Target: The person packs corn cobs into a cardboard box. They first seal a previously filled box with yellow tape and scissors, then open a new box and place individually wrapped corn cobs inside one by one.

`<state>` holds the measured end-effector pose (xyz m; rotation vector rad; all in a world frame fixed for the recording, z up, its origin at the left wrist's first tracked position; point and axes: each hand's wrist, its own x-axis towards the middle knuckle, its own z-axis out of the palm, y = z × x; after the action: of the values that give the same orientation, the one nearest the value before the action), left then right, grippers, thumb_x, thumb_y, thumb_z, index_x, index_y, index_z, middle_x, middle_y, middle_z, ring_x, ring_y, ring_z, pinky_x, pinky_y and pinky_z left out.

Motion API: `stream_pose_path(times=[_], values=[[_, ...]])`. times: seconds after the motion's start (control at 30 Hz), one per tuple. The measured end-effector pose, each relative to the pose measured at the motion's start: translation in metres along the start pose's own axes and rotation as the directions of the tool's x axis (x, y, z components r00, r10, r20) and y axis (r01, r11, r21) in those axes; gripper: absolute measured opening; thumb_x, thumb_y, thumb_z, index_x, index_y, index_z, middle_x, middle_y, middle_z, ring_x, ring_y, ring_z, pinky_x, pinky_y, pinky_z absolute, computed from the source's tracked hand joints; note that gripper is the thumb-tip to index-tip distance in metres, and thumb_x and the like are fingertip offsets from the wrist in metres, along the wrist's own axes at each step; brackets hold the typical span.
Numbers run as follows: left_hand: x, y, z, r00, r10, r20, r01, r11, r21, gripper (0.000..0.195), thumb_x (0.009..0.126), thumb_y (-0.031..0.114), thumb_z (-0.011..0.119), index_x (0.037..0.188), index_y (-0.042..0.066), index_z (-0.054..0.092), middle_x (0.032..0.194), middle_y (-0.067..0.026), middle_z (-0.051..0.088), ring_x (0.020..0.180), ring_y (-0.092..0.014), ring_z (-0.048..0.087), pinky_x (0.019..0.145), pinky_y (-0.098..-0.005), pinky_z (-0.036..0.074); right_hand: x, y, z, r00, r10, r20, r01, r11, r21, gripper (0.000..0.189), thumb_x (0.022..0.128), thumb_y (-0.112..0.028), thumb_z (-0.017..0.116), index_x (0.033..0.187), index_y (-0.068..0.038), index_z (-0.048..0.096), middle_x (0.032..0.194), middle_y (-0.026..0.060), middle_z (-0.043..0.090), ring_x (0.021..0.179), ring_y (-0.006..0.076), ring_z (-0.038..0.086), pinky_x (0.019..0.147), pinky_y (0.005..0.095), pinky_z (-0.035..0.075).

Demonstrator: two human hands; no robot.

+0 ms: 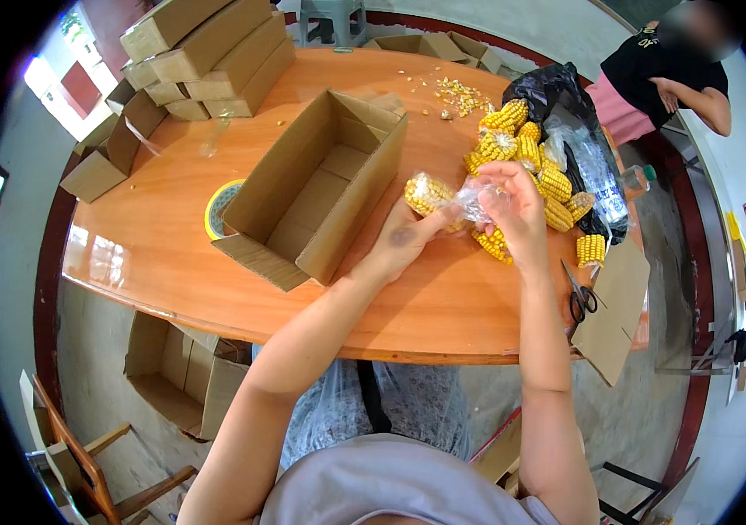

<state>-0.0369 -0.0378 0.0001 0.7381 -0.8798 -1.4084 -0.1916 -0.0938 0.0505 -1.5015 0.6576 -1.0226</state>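
Observation:
My left hand [406, 236] grips a corn cob [428, 194] wrapped in a clear plastic bag. The bag's gathered end [474, 199] is pinched in the fingers of my right hand [514, 210]. Just left of my left hand stands an open, long cardboard box [317, 190] with its bottom bare. Beyond my right hand lies a heap of yellow corn cobs [530, 154], and a loose cob [494, 245] shows partly beneath that hand. Scissors with dark handles [581, 298] rest to the right of my right forearm.
A roll of tape [217, 213] touches the box's left side. Closed cartons [215, 59] are stacked at the back left. Loose kernels [461, 97] and black plastic bags [540, 85] lie at the far right. Cardboard [612, 315] overhangs the table edge. A person [665, 79] stands beyond.

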Motion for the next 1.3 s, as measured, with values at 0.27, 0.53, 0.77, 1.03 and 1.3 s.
stream_pose_path(times=[0.27,0.53,0.77,1.03,1.3], values=[[-0.005,0.010,0.009,0.998,0.054,-0.038,-0.045,0.977,0.208,0.017,0.087,0.011,0.061,0.100,0.003,0.053,0.091,-0.0026,0.060,0.085,-0.010,0.057,0.074,-0.0251,0.047,0.000,0.008,-0.006,0.995,-0.036,0.097,0.046,0.994,-0.100,0.015,0.082,-0.004,0.065,0.095,-0.001,0.058,0.092,0.0041,0.061,0.074,0.0065,0.058,0.063,0.0186,0.047],[-0.004,0.004,0.008,0.997,-0.072,0.042,0.074,0.995,-0.066,0.025,0.086,0.016,0.064,0.104,0.004,0.051,0.099,-0.0025,0.058,0.091,-0.010,0.056,0.083,-0.0265,0.048,0.000,0.009,-0.002,0.986,-0.126,0.113,0.129,0.991,-0.025,0.018,0.081,0.004,0.061,0.097,-0.001,0.055,0.095,0.0059,0.062,0.088,0.0108,0.059,0.079,0.0237,0.048],[-0.004,0.000,0.003,1.000,-0.002,0.009,0.002,1.000,0.003,0.043,0.083,0.020,0.069,0.117,0.002,0.050,0.107,-0.0043,0.059,0.098,-0.011,0.055,0.089,-0.0273,0.045,0.000,0.009,-0.006,0.981,-0.190,0.046,0.194,0.976,-0.095,0.023,0.080,0.005,0.063,0.101,-0.001,0.056,0.096,0.0082,0.063,0.091,0.0123,0.060,0.077,0.0241,0.050],[0.000,0.003,0.008,0.994,0.068,-0.085,-0.079,0.987,-0.142,0.058,0.079,0.013,0.072,0.126,0.002,0.040,0.116,-0.0079,0.055,0.107,-0.015,0.054,0.095,-0.0297,0.043,-0.001,-0.002,-0.004,0.962,-0.240,0.127,0.265,0.934,-0.241,0.020,0.078,-0.002,0.069,0.097,-0.001,0.062,0.094,0.0054,0.064,0.085,0.0106,0.061,0.073,0.0221,0.048],[-0.001,0.005,0.005,1.000,0.016,-0.016,-0.018,0.989,-0.146,0.058,0.079,0.010,0.071,0.127,0.002,0.040,0.119,-0.0078,0.054,0.110,-0.015,0.052,0.096,-0.0297,0.042,-0.001,0.010,0.001,0.942,-0.333,0.036,0.330,0.908,-0.256,0.014,0.079,0.000,0.068,0.091,0.000,0.060,0.086,0.0039,0.062,0.081,0.0094,0.059,0.072,0.0219,0.048]])
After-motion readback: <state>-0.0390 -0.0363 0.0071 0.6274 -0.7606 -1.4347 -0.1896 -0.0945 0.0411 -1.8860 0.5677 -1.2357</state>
